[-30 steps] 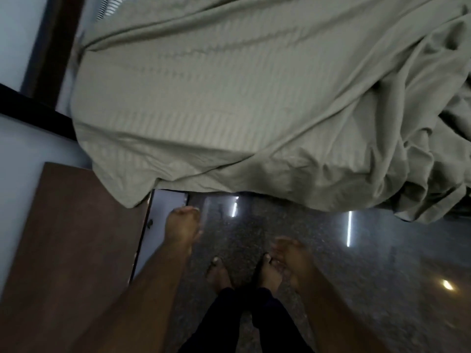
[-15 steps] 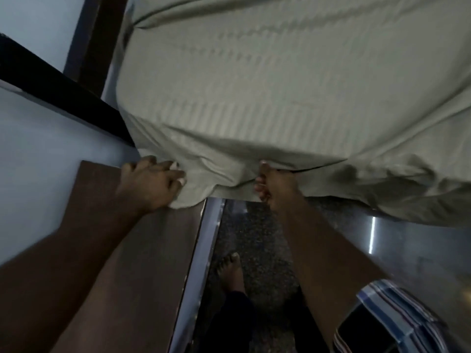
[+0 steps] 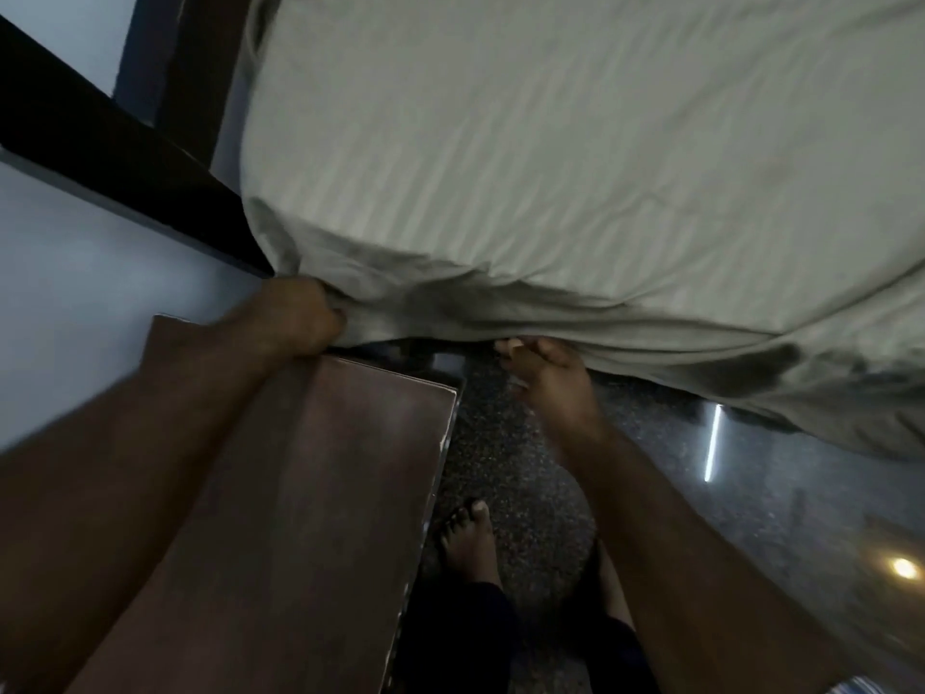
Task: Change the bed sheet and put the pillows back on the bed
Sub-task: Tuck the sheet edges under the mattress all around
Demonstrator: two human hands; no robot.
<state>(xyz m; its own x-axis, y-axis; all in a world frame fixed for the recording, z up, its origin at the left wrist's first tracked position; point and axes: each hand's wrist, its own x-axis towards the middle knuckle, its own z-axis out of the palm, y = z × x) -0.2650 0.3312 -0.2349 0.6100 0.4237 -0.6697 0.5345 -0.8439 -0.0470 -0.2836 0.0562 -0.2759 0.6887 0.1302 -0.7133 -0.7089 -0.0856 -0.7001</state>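
So the grey-green bed sheet (image 3: 575, 157) is lying over the mattress, its corner bunching right where the dark headboard (image 3: 115, 157) meets the wall. The left hand (image 3: 300, 320) is gripping that bunched corner, fingers curled tight into the cloth. The right hand (image 3: 545, 378) is reaching under the hanging edge with fingers tucked up into the fold, so I can't tell how it's holding. A brown nightstand (image 3: 310, 518) is crowding the left side, leaving just a narrow strip of speckled floor (image 3: 505, 453). Counting: two hands, one sheet, one bare foot (image 3: 468, 540) showing clearly. The sheet is running off the frame at right.
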